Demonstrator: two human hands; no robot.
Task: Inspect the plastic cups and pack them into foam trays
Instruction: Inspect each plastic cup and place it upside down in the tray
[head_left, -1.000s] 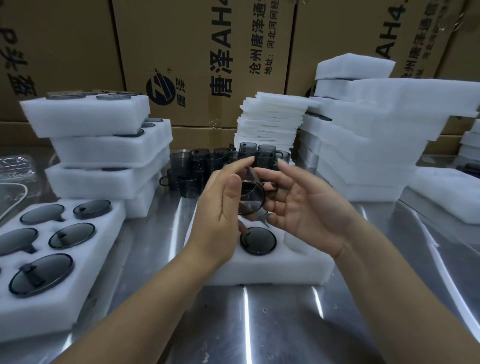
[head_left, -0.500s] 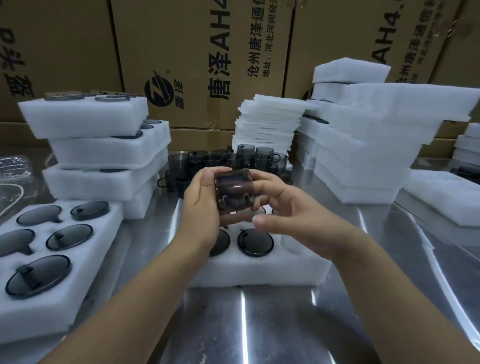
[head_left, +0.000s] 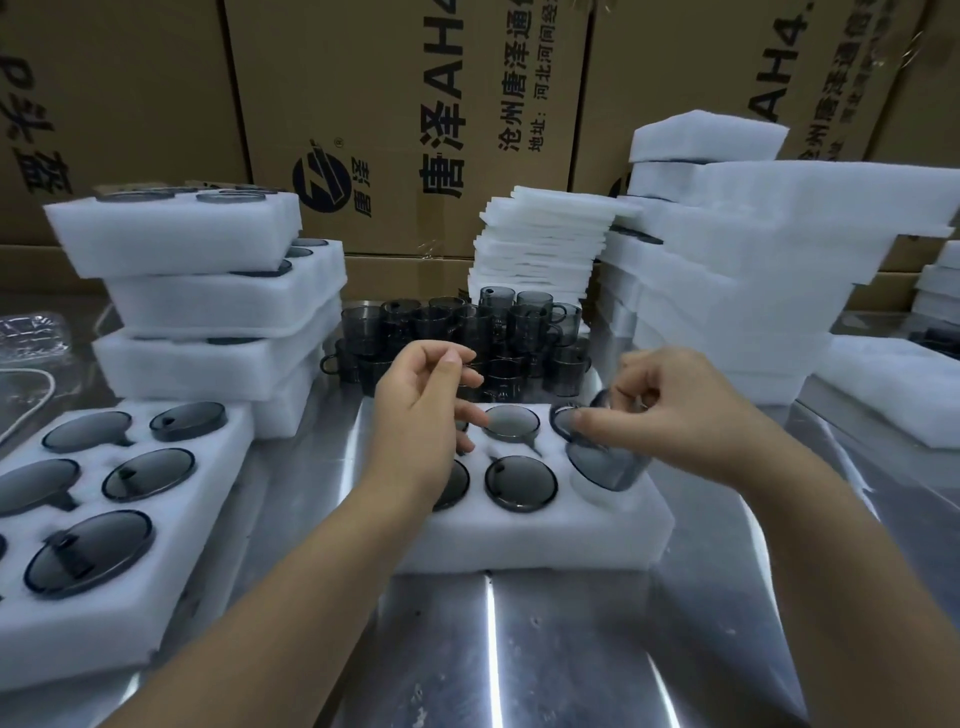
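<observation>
— What sits on our steel table?
— Our foam tray, at centre; loose smoky cups are heaped behind it.
— And our hands?
— Our left hand hovers over the tray, fingers loosely curled, holding nothing; our right hand grips a tilted cup at the near-right pocket.

Printed cardboard cartons stand stacked behind a shiny steel table streaked with reflected light

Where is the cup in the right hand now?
Head view, right of centre: the right hand holds the cup tilted over the front right pocket of the middle foam tray, beside a packed cup.
</observation>
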